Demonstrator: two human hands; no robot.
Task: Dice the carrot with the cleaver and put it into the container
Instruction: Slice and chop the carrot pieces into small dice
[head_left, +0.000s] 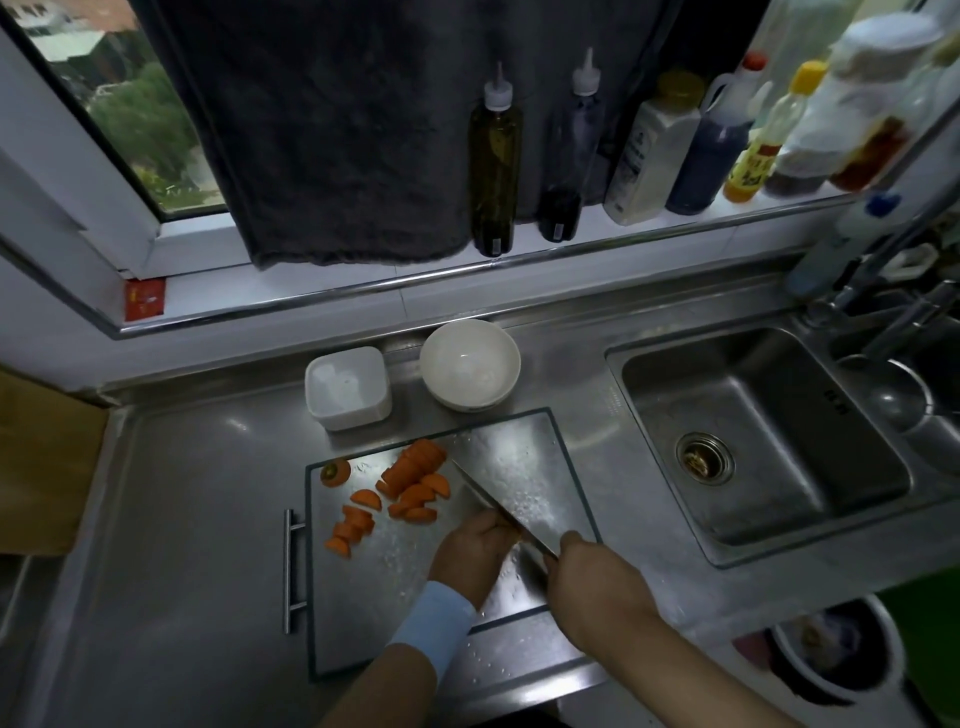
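1. Desk (182, 519): stainless steel, with a sink (769, 415) set in at 3 o'clock.
2. Cutting board (519, 457): lies flat at centre of the desk, surface wet, long sides running 12 to 6 o'clock.
3. Right hand (597, 587): at the board's 5 o'clock corner, fingers wrapped round the cleaver's handle, which the fist hides.
4. Left hand (472, 553): knuckles up, fingertips curled down against the near side of the blade. Cannot tell whether it holds a piece underneath.
5. Cleaver (498, 501): the blade runs from 4 o'clock at the right hand to a tip at 10 o'clock, edge low over the board.
6. Bowl (467, 358) and square white container (358, 418): side by side just beyond the board's 12 o'clock edge, container to the left. Both appear empty.
7. Carrot (410, 478): half-moon slices on the board's left half. The main row lies along 1 to 7 o'clock, just beside the blade tip. A looser group sits at 8 o'clock of that row.
8. Stem end (335, 472): apart, near the board's 10 o'clock corner.
9. Judgement: slices are not yet dice. The carrot lies at 11 o'clock from both hands, with the left hand nearer, so it is the one placed to gather pieces under the blade.
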